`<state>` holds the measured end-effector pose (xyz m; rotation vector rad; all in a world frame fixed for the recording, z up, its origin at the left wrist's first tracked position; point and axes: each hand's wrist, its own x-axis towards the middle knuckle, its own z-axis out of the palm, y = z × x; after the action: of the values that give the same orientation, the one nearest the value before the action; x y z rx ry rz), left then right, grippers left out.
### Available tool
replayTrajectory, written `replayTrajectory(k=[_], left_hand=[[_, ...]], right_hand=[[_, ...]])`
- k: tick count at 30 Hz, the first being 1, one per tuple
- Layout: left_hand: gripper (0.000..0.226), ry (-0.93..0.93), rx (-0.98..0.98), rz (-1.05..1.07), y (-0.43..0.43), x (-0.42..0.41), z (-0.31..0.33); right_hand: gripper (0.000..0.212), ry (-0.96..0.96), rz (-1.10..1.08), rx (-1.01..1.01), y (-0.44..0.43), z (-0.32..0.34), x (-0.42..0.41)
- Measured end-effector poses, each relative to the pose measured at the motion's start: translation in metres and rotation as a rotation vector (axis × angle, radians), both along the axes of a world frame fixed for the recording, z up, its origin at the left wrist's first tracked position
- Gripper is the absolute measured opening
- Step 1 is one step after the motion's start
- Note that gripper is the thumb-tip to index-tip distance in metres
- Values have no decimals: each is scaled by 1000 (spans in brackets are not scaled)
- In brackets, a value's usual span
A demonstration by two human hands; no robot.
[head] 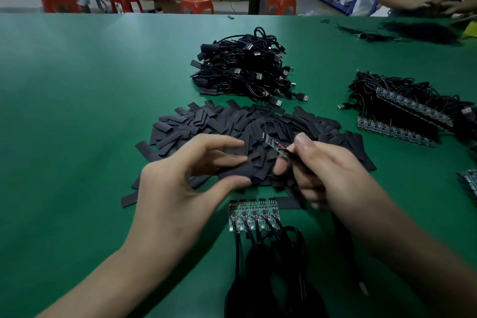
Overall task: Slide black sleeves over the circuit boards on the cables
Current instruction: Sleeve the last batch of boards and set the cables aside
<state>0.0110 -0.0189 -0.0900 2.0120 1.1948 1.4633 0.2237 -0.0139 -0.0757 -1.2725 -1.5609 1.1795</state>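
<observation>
One circuit board (274,145) is pinched at its near end by the right grip (333,170), held just above the heap of black sleeves (232,121) on the green counter (77,111). Beside it the left grip (180,181) hovers with fingers spread over the heap; whether it pinches a sleeve, I cannot tell. Five more boards (254,214) lie side by side nearer, black cables (258,253) trailing.

- Soft, even, rather dim overhead light is falling on the flat green matte surface (77,111).
- Diffuse shadows are pooling under the left hand (180,188) and the right hand (330,175).
- Motion blur is smearing the right hand's fingers (282,167) and the small green circuit board (275,145) they are pinching.
- Wide-angle distortion is bowing the surface's far edge, and the background is looking soft.
</observation>
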Motion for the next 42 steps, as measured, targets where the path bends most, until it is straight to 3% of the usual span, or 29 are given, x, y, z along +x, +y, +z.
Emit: replayTrajectory(k=[5,13,24,29,33,37,39,42], left_hand=[[41,-89,-97,-17,5,-6,-5],[37,-48,-91,-60,5,-6,-8],[40,62,-46,-82,5,-8,-7],[40,67,-72,-81,5,-7,-9],[38,247,14,-66,8,-12,-13],[34,417,54,-114,12,-14,-20],[34,399,11,-116,13,-11,-20],[34,332,4,-122,9,-8,-15]], right_hand=[[39,-353,72,243,-1,0,5],[37,-361,49,221,-4,-1,3],[42,-205,108,-65,2,-5,5],[40,-334,76,92,-2,-8,5],[39,-436,35,208,-6,-9,0],[39,-352,67,92,-4,-8,2],[41,-285,83,12,-3,-8,4],[38,-316,105,62,-6,-11,1]])
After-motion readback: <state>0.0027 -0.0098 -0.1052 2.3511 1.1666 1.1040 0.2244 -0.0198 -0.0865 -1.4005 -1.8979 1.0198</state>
